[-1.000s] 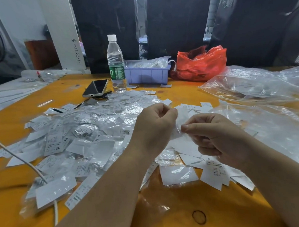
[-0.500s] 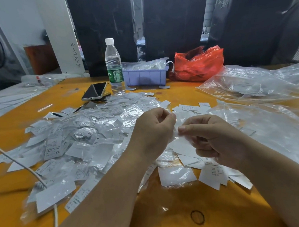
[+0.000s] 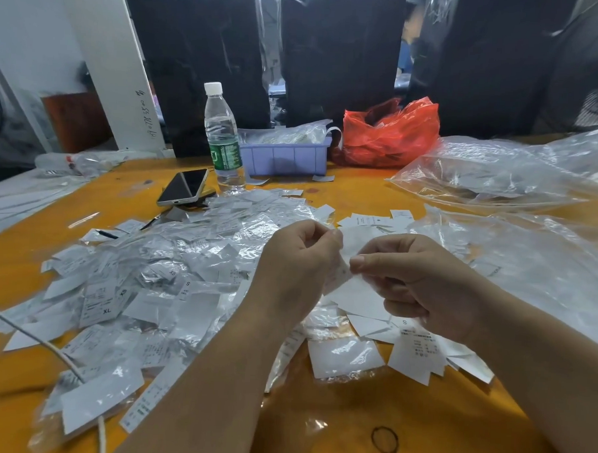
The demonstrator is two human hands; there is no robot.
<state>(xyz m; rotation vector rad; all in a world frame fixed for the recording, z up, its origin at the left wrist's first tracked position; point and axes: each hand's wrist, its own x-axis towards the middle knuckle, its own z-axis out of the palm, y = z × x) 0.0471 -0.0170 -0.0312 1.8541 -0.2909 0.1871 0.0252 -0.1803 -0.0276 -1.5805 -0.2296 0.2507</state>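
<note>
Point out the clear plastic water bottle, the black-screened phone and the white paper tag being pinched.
clear plastic water bottle (image 3: 225,156): head view, green label.
black-screened phone (image 3: 186,186): head view, screen.
white paper tag (image 3: 341,274): head view, middle part.

Even overhead light, glare on plastic bags (image 3: 519,177) (edges bowed, soft).

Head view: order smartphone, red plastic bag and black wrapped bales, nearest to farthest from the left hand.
1. Dark flat smartphone, forward-left of the left hand.
2. Crumpled red plastic bag, far orange table edge.
3. Black plastic-wrapped bales, behind the table.
</note>
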